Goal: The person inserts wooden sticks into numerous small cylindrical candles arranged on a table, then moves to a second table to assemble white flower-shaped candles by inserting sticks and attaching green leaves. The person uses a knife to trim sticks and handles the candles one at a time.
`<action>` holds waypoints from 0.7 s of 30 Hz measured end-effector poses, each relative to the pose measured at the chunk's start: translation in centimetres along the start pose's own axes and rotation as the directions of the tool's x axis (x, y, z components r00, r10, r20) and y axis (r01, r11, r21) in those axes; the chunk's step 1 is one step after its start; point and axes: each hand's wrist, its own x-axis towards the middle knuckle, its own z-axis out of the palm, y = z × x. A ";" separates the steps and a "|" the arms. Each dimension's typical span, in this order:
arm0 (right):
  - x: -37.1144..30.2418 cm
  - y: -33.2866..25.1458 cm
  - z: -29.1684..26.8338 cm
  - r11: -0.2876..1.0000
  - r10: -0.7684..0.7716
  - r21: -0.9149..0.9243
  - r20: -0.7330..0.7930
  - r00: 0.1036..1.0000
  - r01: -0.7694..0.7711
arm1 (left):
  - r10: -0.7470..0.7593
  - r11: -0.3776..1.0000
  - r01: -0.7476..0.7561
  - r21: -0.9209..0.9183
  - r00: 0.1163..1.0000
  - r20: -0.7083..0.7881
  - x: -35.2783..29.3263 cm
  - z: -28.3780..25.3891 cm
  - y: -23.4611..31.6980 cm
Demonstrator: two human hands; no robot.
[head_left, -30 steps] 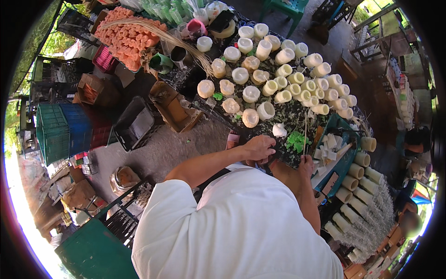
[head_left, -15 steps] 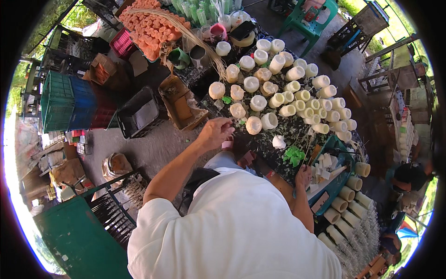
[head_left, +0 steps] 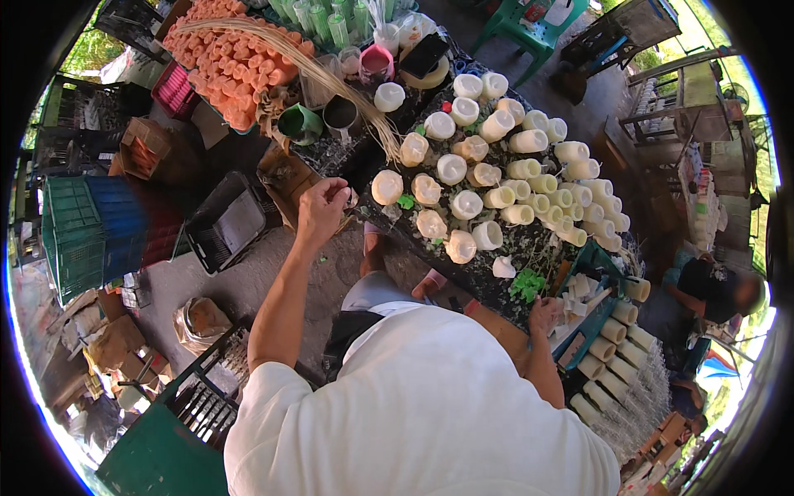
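My left hand [head_left: 321,213] is raised beside the table's left corner, fingers pinched together; whatever small thing they hold, if any, is too small to make out. My right hand [head_left: 543,316] is at the table's near edge with its fingers curled; what is inside them is hidden. Just beyond it lies a crumpled bright green piece [head_left: 527,285], with a small white lump [head_left: 503,266] to its left. Next to my right hand stands a teal tray [head_left: 571,357] with white blocks [head_left: 581,289]. Several cream, cup-shaped wax candles [head_left: 461,246] cover the dark tabletop [head_left: 389,217].
Orange shaped pieces [head_left: 227,83] are heaped at the far left, near a green pot [head_left: 299,124] and long pale strands [head_left: 331,74]. A black crate [head_left: 227,217] and cardboard box [head_left: 285,178] stand left. Pale cylinders [head_left: 602,349] lie right. A person [head_left: 707,285] is farther right.
My left hand has moved left and away from the candles, toward the table's corner. My right hand has stayed near the tray. The whole view has shifted slightly.
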 end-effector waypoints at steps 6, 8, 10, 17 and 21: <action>-2.0 -11.5 -3.3 0.983 -0.121 0.143 0.010 0.993 0.118 | -0.295 0.939 0.305 -0.155 0.952 0.084 8.2 5.6 -6.7; -2.6 -17.7 -5.4 0.944 -0.237 0.232 -0.017 0.971 0.234 | -0.363 0.915 0.377 -0.142 0.925 0.110 10.7 7.3 -8.0; -2.0 -24.1 -7.8 0.922 -0.278 0.293 0.050 0.959 0.252 | -0.318 0.948 0.319 0.001 0.947 0.044 12.2 8.7 -8.7; 7.8 -42.8 -7.2 0.683 -0.629 0.407 -0.096 0.772 0.607 | -0.352 0.935 0.353 -0.044 0.936 0.016 16.2 12.0 -10.8; 20.8 -54.2 -4.2 0.562 -0.802 0.197 -0.111 0.588 0.804 | -0.367 0.885 0.395 -0.247 0.918 0.152 17.2 12.4 -10.8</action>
